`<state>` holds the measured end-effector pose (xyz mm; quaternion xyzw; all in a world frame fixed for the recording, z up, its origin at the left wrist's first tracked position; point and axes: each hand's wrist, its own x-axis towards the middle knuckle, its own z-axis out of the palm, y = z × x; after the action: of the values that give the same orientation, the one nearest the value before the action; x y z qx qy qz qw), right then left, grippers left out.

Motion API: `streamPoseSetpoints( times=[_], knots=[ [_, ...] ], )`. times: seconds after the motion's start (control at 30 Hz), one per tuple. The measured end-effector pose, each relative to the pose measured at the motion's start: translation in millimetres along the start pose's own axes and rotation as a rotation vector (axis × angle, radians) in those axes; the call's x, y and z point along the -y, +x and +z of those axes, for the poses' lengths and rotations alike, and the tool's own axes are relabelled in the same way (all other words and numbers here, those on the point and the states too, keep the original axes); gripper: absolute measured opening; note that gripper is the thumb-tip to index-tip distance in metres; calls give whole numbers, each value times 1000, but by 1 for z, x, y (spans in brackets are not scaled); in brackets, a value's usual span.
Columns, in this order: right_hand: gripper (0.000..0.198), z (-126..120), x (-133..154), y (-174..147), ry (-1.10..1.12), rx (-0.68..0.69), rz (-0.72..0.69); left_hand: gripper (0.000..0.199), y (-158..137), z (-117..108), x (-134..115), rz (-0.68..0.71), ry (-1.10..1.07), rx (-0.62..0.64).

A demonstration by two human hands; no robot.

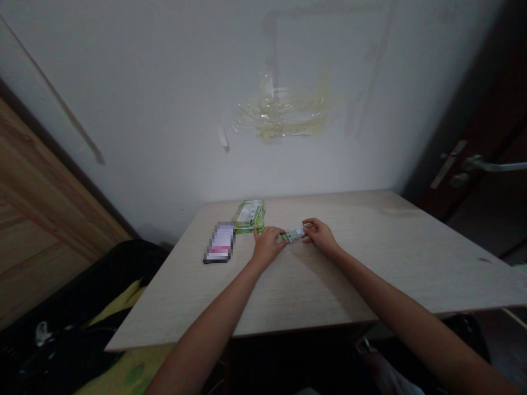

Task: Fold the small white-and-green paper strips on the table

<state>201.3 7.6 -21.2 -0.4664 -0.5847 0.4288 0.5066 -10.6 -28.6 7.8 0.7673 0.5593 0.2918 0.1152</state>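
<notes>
A small green-and-white packet [293, 235] is held between my two hands above the middle of the table. My left hand [268, 244] pinches its left end with the fingers curled. At the other end, the fingers and thumb of my right hand [323, 236] close on the packet's edge. The print on it is too small to read. Just beyond my left hand lies a pile of similar green-and-white packets [249, 215], stacked loosely near the wall.
A phone [221, 241] with a blurred screen lies left of my left hand. The pale wooden table [403, 258] backs onto a white wall [164, 109] bearing old tape [288, 118]. A dark door with a metal handle [494, 166] stands at the right.
</notes>
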Motion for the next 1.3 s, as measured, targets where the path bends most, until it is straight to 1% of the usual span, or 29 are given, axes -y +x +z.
streamPoseSetpoints(
  times=[0.07,0.17,0.23,0.3,0.4,0.53,0.63,0.83,1.0,1.1,1.3],
  knots=[
    [23,-4,1,0,-178,25,-55,21,1,0,3,-5,9,-3],
    [23,-11,4,1,-495,21,-202,22,1,-1,4,-25,47,3],
    [29,-16,5,1,-628,30,-308,23,1,-2,4,-27,81,8],
    [34,-18,6,2,-695,60,-390,23,1,-4,2,-15,108,15],
    [35,-19,6,2,-734,88,-434,24,1,-6,1,-1,138,25],
    [33,-18,5,1,-752,85,-408,31,1,-7,0,-3,155,48],
    [35,-18,7,0,-758,90,-387,28,2,-7,0,-1,152,56],
    [34,-19,13,-1,-748,111,-369,24,3,-6,3,-14,118,21],
    [38,-19,13,-1,-738,127,-404,24,3,-5,4,-4,84,6],
    [39,-19,10,0,-736,161,-456,24,3,-5,4,-2,95,7],
    [28,-20,5,2,-807,207,-518,25,2,-6,1,8,120,21]
  ],
)
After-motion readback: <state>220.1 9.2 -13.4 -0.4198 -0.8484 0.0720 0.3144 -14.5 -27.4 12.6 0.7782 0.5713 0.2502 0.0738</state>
